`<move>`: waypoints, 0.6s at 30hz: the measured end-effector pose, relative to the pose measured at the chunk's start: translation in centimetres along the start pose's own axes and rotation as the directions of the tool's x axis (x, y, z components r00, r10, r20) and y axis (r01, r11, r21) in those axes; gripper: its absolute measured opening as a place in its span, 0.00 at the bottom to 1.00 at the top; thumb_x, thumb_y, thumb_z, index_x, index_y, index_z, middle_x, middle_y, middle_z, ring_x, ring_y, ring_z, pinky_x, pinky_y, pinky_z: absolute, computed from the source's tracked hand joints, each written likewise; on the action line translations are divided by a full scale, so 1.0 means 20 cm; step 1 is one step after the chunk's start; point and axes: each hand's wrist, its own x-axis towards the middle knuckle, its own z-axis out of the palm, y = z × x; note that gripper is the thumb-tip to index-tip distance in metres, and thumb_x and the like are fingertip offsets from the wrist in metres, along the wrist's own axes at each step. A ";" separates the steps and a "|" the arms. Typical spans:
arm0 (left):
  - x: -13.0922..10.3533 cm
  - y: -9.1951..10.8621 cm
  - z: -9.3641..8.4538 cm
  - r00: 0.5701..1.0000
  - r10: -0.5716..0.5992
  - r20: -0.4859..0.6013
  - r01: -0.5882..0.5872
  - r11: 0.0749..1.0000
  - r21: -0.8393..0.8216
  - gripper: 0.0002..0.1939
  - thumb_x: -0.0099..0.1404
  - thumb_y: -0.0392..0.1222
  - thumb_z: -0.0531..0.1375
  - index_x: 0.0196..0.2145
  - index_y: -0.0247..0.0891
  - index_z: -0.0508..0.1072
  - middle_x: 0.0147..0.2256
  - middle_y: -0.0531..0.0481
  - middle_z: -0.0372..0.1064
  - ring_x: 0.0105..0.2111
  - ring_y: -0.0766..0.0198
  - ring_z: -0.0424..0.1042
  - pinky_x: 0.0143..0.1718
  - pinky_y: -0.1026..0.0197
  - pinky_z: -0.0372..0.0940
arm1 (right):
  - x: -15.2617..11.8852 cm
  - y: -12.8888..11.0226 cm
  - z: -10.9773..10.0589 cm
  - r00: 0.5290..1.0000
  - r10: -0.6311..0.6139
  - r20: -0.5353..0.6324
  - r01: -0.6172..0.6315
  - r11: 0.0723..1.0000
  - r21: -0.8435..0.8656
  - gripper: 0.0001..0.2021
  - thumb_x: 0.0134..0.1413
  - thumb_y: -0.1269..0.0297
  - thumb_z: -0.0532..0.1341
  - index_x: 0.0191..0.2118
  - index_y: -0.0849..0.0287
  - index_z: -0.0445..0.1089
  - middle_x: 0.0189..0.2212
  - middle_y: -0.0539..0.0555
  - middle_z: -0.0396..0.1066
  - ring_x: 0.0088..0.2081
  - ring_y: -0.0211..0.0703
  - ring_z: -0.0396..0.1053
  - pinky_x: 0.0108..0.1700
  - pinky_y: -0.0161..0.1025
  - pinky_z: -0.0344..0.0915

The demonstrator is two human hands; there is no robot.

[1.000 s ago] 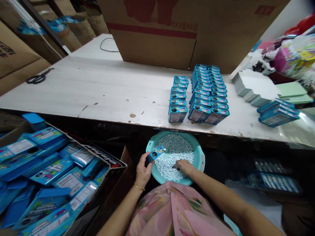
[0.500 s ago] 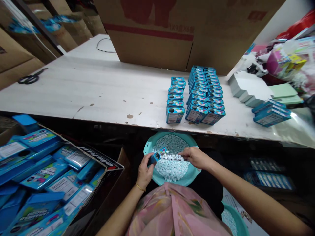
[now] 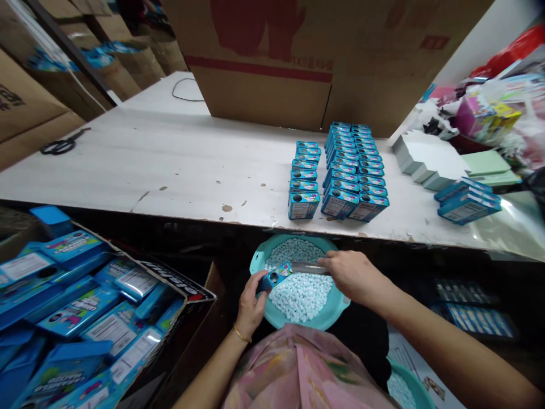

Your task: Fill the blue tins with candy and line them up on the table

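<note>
My left hand (image 3: 250,307) is closed around a small blue candy box (image 3: 280,275), tilted over the turquoise basin (image 3: 256,262). In my right hand (image 3: 351,275) is a narrow, shiny scoop (image 3: 310,268), whose tip meets the right end of the box. No candies show along the visible length of the scoop; the inside of the box is hidden. Pale, pebble-like candies (image 3: 300,298) fill the basin beneath both hands.
Blue boxes (image 3: 340,184) stand in rows on the white table (image 3: 191,159), with more blue boxes (image 3: 468,201) at right. An open carton (image 3: 213,287) of blue boxes is on the left. Scissors (image 3: 59,146) lie far left. A large carton (image 3: 272,91) stands behind.
The scoop carried a heap of white candies beside the box; now its tip is at the box and the heap is gone from it. The view has shifted slightly.
</note>
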 end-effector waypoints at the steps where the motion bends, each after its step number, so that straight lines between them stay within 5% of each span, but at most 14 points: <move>1: 0.01 0.01 -0.02 1.000 0.002 0.000 -0.002 1.000 0.002 0.18 0.54 0.32 0.51 0.45 0.39 0.62 0.44 0.47 0.63 0.46 0.60 0.63 0.49 0.54 0.58 | -0.02 0.05 0.03 0.999 0.039 -0.004 -0.039 0.999 0.026 0.17 0.47 0.75 0.48 0.40 0.53 0.68 0.33 0.53 0.69 0.31 0.40 0.68 0.28 0.33 0.56; 5: 0.05 0.02 -0.09 0.998 0.056 0.034 -0.057 0.998 0.040 0.20 0.54 0.31 0.50 0.45 0.39 0.62 0.44 0.47 0.64 0.45 0.61 0.64 0.47 0.55 0.60 | -0.04 0.19 0.24 0.990 0.137 0.030 -0.139 0.982 0.131 0.19 0.51 0.73 0.47 0.44 0.48 0.66 0.37 0.51 0.69 0.35 0.39 0.68 0.31 0.32 0.56; 11: 0.09 0.01 -0.17 0.949 0.234 0.209 -0.280 0.933 0.228 0.20 0.56 0.29 0.48 0.46 0.42 0.64 0.45 0.48 0.65 0.47 0.59 0.63 0.53 0.46 0.50 | 0.01 0.22 0.50 0.979 0.181 0.088 -0.197 0.955 0.222 0.17 0.50 0.74 0.47 0.39 0.52 0.68 0.35 0.53 0.70 0.37 0.41 0.68 0.32 0.33 0.55; 15: 0.16 0.12 -0.21 0.995 0.048 0.084 -0.057 0.992 0.112 0.18 0.57 0.35 0.52 0.46 0.40 0.61 0.45 0.46 0.64 0.45 0.59 0.64 0.49 0.52 0.58 | 0.02 0.22 0.58 0.976 0.198 0.091 -0.216 0.936 0.278 0.18 0.49 0.75 0.47 0.39 0.52 0.68 0.35 0.54 0.70 0.36 0.41 0.68 0.31 0.33 0.54; 18: 0.32 0.25 -0.15 0.999 -0.015 0.043 0.020 0.994 -0.107 0.19 0.56 0.39 0.54 0.47 0.39 0.59 0.43 0.46 0.64 0.43 0.60 0.66 0.46 0.56 0.61 | 0.04 0.21 0.64 0.980 0.193 0.052 -0.199 0.923 0.329 0.17 0.49 0.76 0.47 0.37 0.53 0.69 0.33 0.53 0.70 0.36 0.41 0.67 0.31 0.33 0.54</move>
